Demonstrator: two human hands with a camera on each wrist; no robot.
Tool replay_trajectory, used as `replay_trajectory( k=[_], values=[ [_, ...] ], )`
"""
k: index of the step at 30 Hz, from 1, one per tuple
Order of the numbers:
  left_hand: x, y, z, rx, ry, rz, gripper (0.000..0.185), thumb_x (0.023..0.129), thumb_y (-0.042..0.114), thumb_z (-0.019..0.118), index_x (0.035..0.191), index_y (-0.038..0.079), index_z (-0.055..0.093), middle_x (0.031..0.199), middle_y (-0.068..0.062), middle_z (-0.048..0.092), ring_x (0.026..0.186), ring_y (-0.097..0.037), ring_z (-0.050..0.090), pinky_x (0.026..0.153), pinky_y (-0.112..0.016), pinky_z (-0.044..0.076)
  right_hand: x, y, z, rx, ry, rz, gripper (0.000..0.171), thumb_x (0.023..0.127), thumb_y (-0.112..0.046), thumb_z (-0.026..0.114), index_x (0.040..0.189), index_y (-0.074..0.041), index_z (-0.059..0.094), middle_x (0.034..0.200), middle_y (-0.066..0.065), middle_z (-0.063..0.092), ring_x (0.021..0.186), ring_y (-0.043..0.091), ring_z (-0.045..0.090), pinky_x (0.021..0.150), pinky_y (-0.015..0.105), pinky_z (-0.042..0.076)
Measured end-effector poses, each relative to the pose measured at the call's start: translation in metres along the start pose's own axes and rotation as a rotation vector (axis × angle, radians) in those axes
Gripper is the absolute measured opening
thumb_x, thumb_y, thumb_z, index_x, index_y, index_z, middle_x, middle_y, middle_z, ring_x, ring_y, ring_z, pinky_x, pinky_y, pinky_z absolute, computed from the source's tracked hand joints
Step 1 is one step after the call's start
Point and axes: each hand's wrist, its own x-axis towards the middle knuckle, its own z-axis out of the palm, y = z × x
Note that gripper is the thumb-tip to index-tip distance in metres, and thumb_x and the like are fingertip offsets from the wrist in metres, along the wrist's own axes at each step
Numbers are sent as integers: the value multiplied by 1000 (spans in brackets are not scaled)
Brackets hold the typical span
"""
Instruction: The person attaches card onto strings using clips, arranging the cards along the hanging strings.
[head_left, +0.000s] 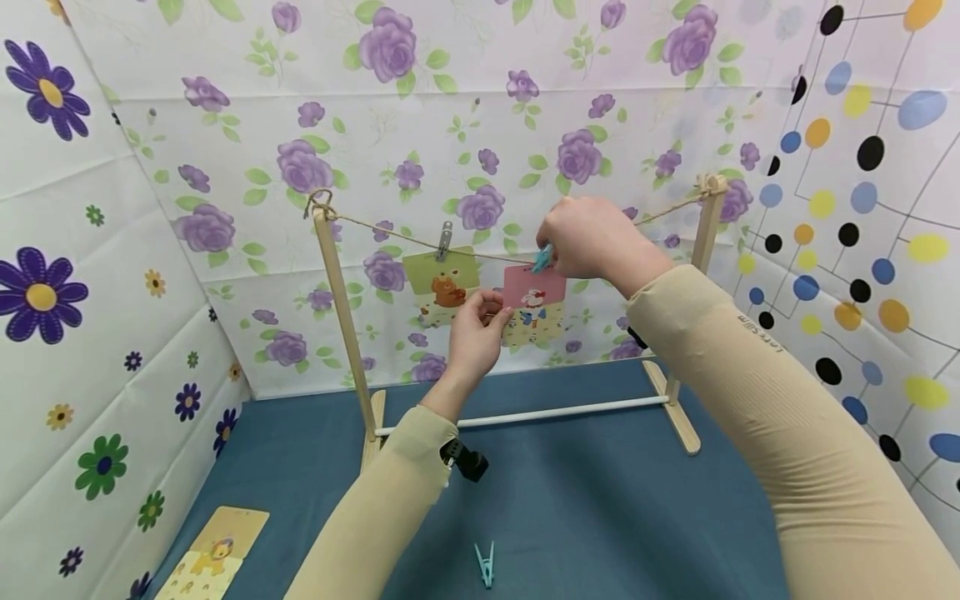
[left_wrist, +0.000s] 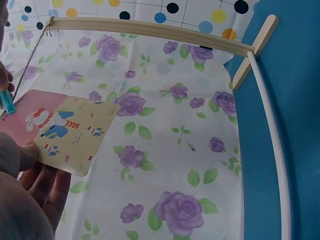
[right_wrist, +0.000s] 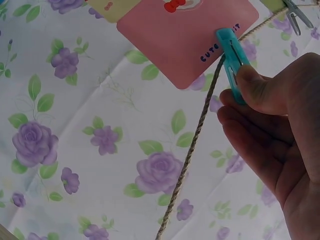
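A twine line (head_left: 375, 226) runs between two wooden posts of a small rack (head_left: 341, 300). My right hand (head_left: 581, 237) pinches a turquoise clothespin (head_left: 542, 259) (right_wrist: 231, 55) onto the line over the top edge of a pink and yellow picture card (head_left: 534, 302) (right_wrist: 185, 37). My left hand (head_left: 476, 333) holds that card (left_wrist: 65, 127) by its lower left edge between thumb and fingers. A green and yellow card with a bear (head_left: 441, 283) hangs to the left under a grey clip (head_left: 445, 241).
On the blue table (head_left: 600, 508) lie a loose turquoise clothespin (head_left: 485, 564) near the front and a yellow lion card (head_left: 213, 554) at the front left. Flower-patterned sheets wall in the back and left, a dotted sheet the right. The rack's white crossbar (head_left: 562, 412) lies low.
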Motion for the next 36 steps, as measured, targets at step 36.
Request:
replay_trajectory(
  k=[36],
  values=[
    [-4, -2, -3, -24, 71, 102, 23, 111, 18, 63, 130, 7, 65, 120, -8, 74, 107, -22, 72, 92, -37, 58, -30, -8, 24, 188, 352, 52, 41, 102, -27, 75, 141, -14, 72, 139, 14, 66, 128, 36, 59, 92, 54, 57]
  ],
)
